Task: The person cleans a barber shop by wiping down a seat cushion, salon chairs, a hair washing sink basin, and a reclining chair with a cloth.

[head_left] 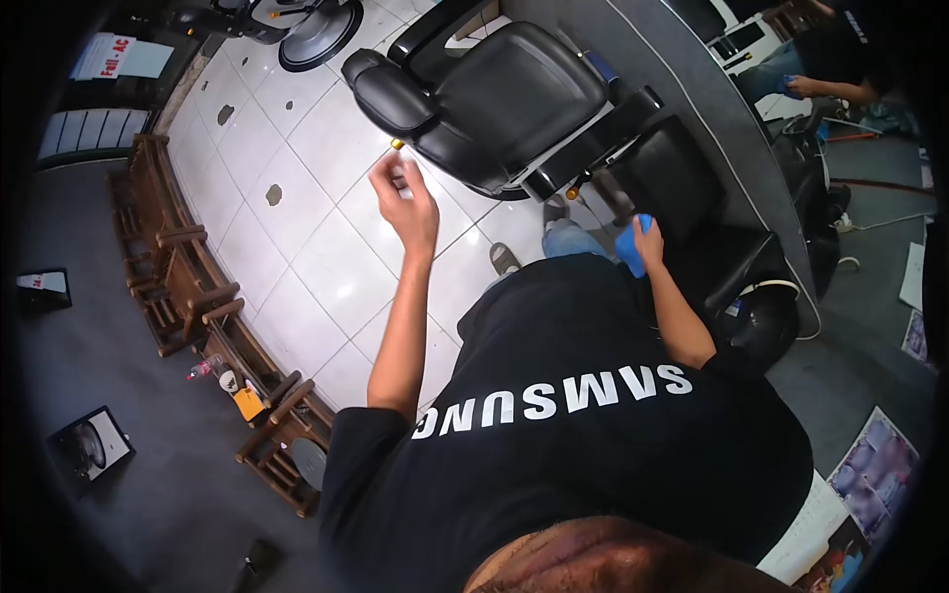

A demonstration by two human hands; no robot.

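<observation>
My left hand [406, 206] is raised over the tiled floor, with fingers loosely bent and apart and nothing visible in them. Just beyond its fingertips shows a small yellow knob [397, 144] beside the headrest end of a black barber chair [524, 84]. In my right hand [648, 244], close to my body, a bunched blue cloth [630, 247] is gripped. The chair stands in front of me, its padded seat, armrests and headrest in view. Another yellow-tipped lever [573, 193] sits low on its near side.
A black padded seat [682, 188] is at my right, beside a wall with a white cable. A mirror [820, 119] reflects a person holding blue cloth. Wooden benches [183, 247] line the left side. White floor tiles [316, 217] have dark patches. Another chair base [318, 40] stands farther off.
</observation>
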